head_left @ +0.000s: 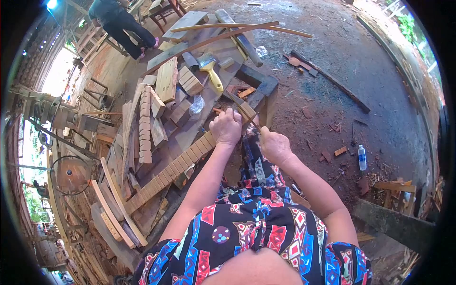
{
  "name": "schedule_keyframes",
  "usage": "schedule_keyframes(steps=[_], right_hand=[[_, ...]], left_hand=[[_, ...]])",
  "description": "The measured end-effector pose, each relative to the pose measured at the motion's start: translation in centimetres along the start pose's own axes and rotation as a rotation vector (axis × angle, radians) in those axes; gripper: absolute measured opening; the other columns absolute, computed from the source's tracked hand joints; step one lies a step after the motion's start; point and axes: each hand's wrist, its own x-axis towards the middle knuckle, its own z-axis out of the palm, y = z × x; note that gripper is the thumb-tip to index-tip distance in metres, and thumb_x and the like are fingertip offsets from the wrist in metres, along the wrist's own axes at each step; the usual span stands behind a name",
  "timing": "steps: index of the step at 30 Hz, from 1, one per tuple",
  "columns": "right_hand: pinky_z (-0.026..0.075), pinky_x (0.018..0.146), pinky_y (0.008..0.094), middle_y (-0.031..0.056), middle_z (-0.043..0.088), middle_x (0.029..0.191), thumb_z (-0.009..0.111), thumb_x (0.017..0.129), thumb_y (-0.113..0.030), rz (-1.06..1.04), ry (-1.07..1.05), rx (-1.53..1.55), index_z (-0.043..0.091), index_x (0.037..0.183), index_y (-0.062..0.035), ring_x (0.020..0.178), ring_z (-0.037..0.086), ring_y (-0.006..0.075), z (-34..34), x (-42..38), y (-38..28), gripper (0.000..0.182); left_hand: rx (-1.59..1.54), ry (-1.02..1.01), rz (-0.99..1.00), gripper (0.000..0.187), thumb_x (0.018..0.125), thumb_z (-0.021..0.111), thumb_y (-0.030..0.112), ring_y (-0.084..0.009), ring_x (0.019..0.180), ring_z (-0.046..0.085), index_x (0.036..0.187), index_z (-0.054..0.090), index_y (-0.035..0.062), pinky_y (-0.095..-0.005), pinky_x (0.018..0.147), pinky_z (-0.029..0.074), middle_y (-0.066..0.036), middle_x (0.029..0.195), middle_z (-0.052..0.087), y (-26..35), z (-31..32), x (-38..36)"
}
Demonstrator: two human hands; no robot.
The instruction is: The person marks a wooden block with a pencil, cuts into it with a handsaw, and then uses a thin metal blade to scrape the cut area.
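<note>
My left hand (226,126) is closed around the upper part of a long wooden strip (178,164) with grooves cut across it at even gaps. The strip slants from the lower left of the bench up to its near corner. In my right hand (276,146) is the end of a thin, dark, file-like tool (247,115); its narrow length crosses the strip's far end, just beyond my left fist. Whether it is a file or a narrow blade I cannot make out. My fingers hide the tool's grip.
On the bench lie a yellow-handled brush (212,76), a notched strip (145,123), wood blocks (167,78) and a clear plastic bag (196,105). Curved slats (121,199) lie lower left. A water bottle (362,157) stands on the chip-strewn floor. Another person (124,26) stands far left.
</note>
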Motion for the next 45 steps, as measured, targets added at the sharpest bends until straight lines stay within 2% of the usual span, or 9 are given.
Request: schedule_keyframes(steps=[4, 6, 9, 22, 24, 28, 34, 42, 45], right_hand=[[0.048, 0.059, 0.0516, 0.0211, 0.061, 0.065, 0.049, 0.089, -0.021, -0.017, 0.008, 0.009, 0.048, 0.089, -0.0048, 0.066, 0.063, 0.0402, -0.1, -0.2, 0.0, 0.016], [0.052, 0.060, 0.0480, 0.0229, 0.063, 0.066, 0.048, 0.081, -0.007, -0.059, -0.075, -0.051, 0.047, 0.109, 0.0038, 0.066, 0.066, 0.0388, -0.6, -0.4, -0.2, 0.030], [0.052, 0.063, 0.0481, 0.0230, 0.063, 0.068, 0.049, 0.079, -0.006, -0.017, -0.089, -0.065, 0.050, 0.098, 0.0020, 0.068, 0.066, 0.0389, -1.4, -0.6, -0.9, 0.021], [0.051, 0.064, 0.0486, 0.0219, 0.065, 0.072, 0.050, 0.078, -0.006, 0.026, -0.150, -0.068, 0.051, 0.095, 0.0006, 0.071, 0.066, 0.0384, -1.8, -1.9, -0.6, 0.018], [0.050, 0.062, 0.0497, 0.0217, 0.063, 0.069, 0.049, 0.082, -0.010, -0.007, -0.093, -0.039, 0.047, 0.091, -0.0015, 0.068, 0.064, 0.0402, -1.1, -1.3, -0.7, 0.012], [0.050, 0.062, 0.0489, 0.0220, 0.064, 0.071, 0.050, 0.082, -0.010, -0.029, -0.044, -0.075, 0.048, 0.091, -0.0015, 0.069, 0.065, 0.0400, -0.6, -0.2, -1.0, 0.013], [0.050, 0.062, 0.0484, 0.0223, 0.064, 0.070, 0.050, 0.082, -0.010, 0.042, -0.136, -0.063, 0.047, 0.091, -0.0014, 0.070, 0.065, 0.0394, -1.5, -3.3, 0.1, 0.013], [0.050, 0.062, 0.0499, 0.0230, 0.063, 0.069, 0.050, 0.080, -0.008, -0.010, -0.010, 0.000, 0.052, 0.095, -0.0016, 0.068, 0.065, 0.0403, 0.2, 0.1, -0.8, 0.016], [0.051, 0.063, 0.0501, 0.0236, 0.064, 0.074, 0.049, 0.081, -0.008, 0.040, -0.109, -0.053, 0.053, 0.100, -0.0036, 0.071, 0.065, 0.0399, -0.5, -2.4, 0.1, 0.020]], left_hand=[[-0.006, -0.015, -0.007, 0.030, 0.090, 0.043, 0.034, -0.0316, 0.079, 0.064, 0.087, 0.059, 0.0092, -0.0473, 0.072, 0.045, -0.013, 0.082, 0.065, 0.1, -0.1, 0.0], [0.001, -0.011, -0.007, 0.030, 0.090, 0.043, 0.034, -0.0317, 0.079, 0.064, 0.087, 0.059, 0.0092, -0.0475, 0.072, 0.045, -0.014, 0.081, 0.065, 0.1, -0.1, -0.1], [-0.002, -0.013, -0.005, 0.030, 0.090, 0.043, 0.034, -0.0319, 0.079, 0.064, 0.087, 0.059, 0.0091, -0.0476, 0.072, 0.045, -0.014, 0.081, 0.065, 0.0, 0.0, 0.0], [-0.007, 0.009, 0.001, 0.030, 0.089, 0.045, 0.035, -0.0315, 0.078, 0.063, 0.085, 0.059, 0.0090, -0.0471, 0.071, 0.045, -0.013, 0.080, 0.064, 0.0, 0.2, -0.1], [-0.001, -0.001, 0.000, 0.029, 0.089, 0.045, 0.035, -0.0313, 0.078, 0.063, 0.085, 0.059, 0.0092, -0.0469, 0.071, 0.045, -0.013, 0.080, 0.064, -0.2, 0.3, -0.1], [0.006, -0.007, -0.002, 0.029, 0.089, 0.046, 0.035, -0.0310, 0.079, 0.063, 0.085, 0.059, 0.0095, -0.0465, 0.072, 0.045, -0.012, 0.081, 0.064, 0.1, 0.1, -0.1], [0.005, 0.018, 0.012, 0.028, 0.089, 0.046, 0.034, -0.0316, 0.078, 0.063, 0.085, 0.059, 0.0092, -0.0465, 0.071, 0.046, -0.013, 0.079, 0.064, 0.2, -0.2, -0.2], [0.002, 0.030, 0.009, 0.027, 0.088, 0.046, 0.033, -0.0320, 0.077, 0.064, 0.085, 0.060, 0.0092, -0.0468, 0.070, 0.046, -0.013, 0.079, 0.064, 0.1, 0.1, -0.1], [0.006, 0.042, 0.016, 0.026, 0.088, 0.047, 0.032, -0.0324, 0.075, 0.064, 0.084, 0.059, 0.0091, -0.0468, 0.069, 0.046, -0.013, 0.077, 0.064, 0.0, 0.1, -0.1]])
